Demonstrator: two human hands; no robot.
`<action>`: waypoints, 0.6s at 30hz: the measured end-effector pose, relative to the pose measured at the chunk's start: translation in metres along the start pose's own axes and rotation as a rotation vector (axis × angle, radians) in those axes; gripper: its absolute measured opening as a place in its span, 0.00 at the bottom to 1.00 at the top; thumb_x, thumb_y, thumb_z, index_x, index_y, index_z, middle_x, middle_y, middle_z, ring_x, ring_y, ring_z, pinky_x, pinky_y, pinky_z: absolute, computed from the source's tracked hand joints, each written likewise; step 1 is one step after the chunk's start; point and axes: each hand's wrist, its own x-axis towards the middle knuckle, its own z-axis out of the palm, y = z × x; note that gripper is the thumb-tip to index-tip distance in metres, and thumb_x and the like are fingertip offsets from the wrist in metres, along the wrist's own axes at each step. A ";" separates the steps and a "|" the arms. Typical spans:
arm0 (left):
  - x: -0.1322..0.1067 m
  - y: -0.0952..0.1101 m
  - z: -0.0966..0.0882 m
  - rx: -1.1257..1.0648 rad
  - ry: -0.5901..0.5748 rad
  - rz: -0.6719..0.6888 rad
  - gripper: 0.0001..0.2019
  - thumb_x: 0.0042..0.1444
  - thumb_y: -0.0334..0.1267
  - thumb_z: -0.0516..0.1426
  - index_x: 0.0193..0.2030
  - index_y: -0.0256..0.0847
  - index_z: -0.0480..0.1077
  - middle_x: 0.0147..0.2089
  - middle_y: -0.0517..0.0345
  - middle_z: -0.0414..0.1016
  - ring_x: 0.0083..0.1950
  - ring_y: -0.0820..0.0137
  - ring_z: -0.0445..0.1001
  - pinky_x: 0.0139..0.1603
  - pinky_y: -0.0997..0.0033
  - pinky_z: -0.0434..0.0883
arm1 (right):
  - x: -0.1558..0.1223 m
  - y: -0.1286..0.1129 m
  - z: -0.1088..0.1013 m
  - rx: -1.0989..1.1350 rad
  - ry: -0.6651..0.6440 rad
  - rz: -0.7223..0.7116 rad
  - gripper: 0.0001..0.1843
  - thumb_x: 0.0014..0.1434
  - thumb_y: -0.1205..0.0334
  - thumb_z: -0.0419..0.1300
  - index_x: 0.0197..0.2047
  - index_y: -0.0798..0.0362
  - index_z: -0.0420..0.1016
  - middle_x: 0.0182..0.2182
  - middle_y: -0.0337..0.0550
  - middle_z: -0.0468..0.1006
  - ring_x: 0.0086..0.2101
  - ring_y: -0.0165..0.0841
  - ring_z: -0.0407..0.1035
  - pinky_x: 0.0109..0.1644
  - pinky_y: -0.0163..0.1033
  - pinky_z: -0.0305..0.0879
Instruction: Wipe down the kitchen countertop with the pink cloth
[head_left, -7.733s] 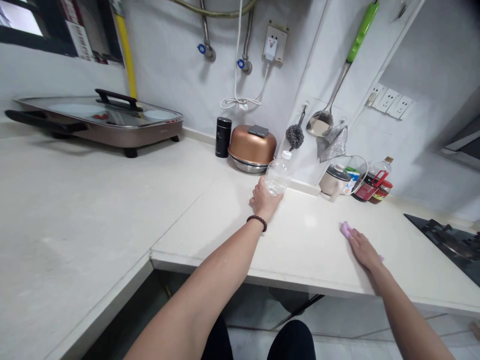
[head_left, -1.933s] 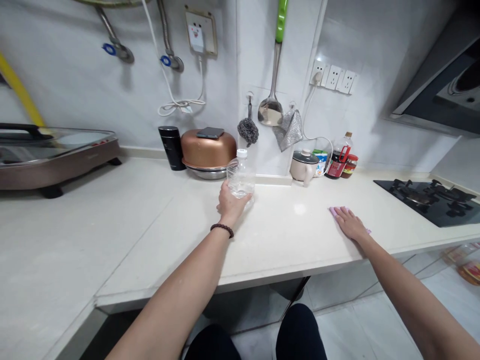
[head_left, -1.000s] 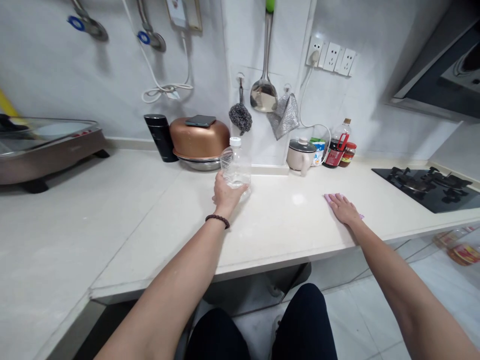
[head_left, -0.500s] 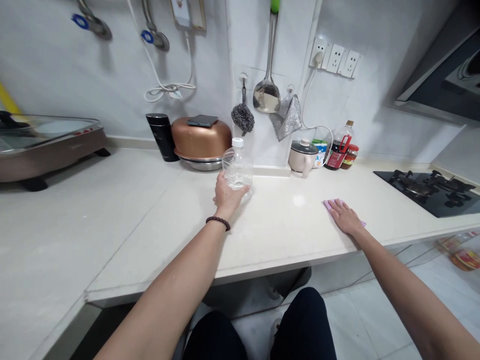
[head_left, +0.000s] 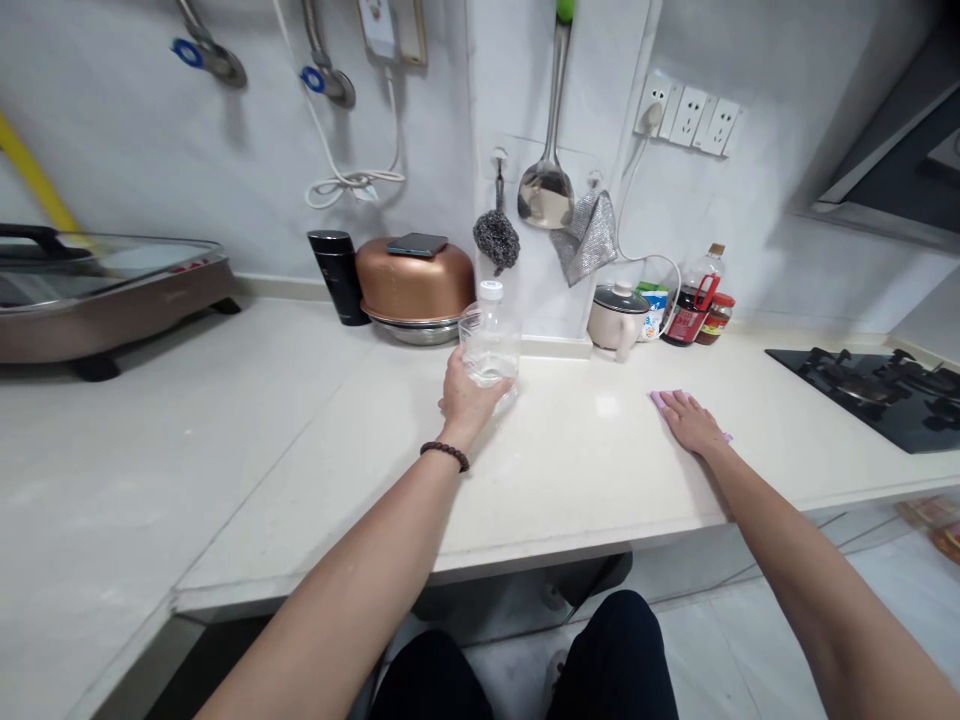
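My left hand is wrapped round the lower part of a clear plastic bottle with a white cap, which stands upright on the counter. A clear cup-like rim shows at the bottle's left side; whether it is a separate cup I cannot tell. Farther right, my right hand lies flat, fingers stretched out, on a pink cloth pressed against the countertop. Most of the cloth is hidden under the palm and fingers.
Behind the bottle are a copper-coloured pot with a phone on top and a black tumbler. A small electric pot, sauce bottle and jar line the wall. At right is a gas stove; at left, an electric pan.
The view has shifted slightly, so the scene sits farther right. My right hand has slid a little left and away with the cloth. My left hand stays on the bottle.
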 end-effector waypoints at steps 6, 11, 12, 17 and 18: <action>-0.003 0.005 -0.004 0.016 -0.012 -0.007 0.47 0.46 0.43 0.73 0.71 0.48 0.58 0.66 0.48 0.74 0.68 0.52 0.72 0.68 0.50 0.68 | 0.005 -0.002 -0.001 0.001 0.011 0.006 0.35 0.76 0.44 0.29 0.81 0.38 0.47 0.79 0.37 0.45 0.76 0.44 0.42 0.76 0.61 0.47; -0.005 0.009 -0.007 0.028 -0.022 -0.019 0.46 0.46 0.44 0.73 0.70 0.50 0.59 0.67 0.47 0.74 0.68 0.51 0.73 0.69 0.47 0.66 | -0.012 -0.007 0.001 -0.033 0.008 -0.028 0.35 0.76 0.46 0.30 0.81 0.39 0.46 0.79 0.37 0.45 0.76 0.43 0.42 0.76 0.57 0.49; -0.005 0.009 -0.007 0.027 -0.022 -0.021 0.46 0.46 0.44 0.73 0.70 0.50 0.59 0.67 0.47 0.73 0.68 0.51 0.73 0.69 0.47 0.66 | -0.018 -0.008 0.002 -0.041 0.005 -0.043 0.34 0.76 0.46 0.30 0.81 0.39 0.46 0.79 0.37 0.45 0.76 0.43 0.42 0.76 0.57 0.50; -0.004 0.007 -0.004 0.017 -0.019 -0.015 0.46 0.46 0.44 0.73 0.70 0.51 0.58 0.68 0.48 0.73 0.68 0.52 0.72 0.68 0.50 0.67 | -0.039 -0.012 0.004 -0.042 -0.018 -0.109 0.34 0.77 0.44 0.29 0.81 0.36 0.44 0.79 0.33 0.43 0.76 0.40 0.39 0.77 0.55 0.47; -0.004 0.006 -0.004 0.018 -0.019 -0.011 0.46 0.47 0.44 0.73 0.70 0.51 0.58 0.68 0.49 0.73 0.68 0.52 0.72 0.68 0.50 0.67 | -0.040 -0.012 0.004 -0.037 -0.020 -0.110 0.34 0.77 0.44 0.29 0.81 0.36 0.44 0.79 0.32 0.43 0.76 0.40 0.39 0.77 0.54 0.47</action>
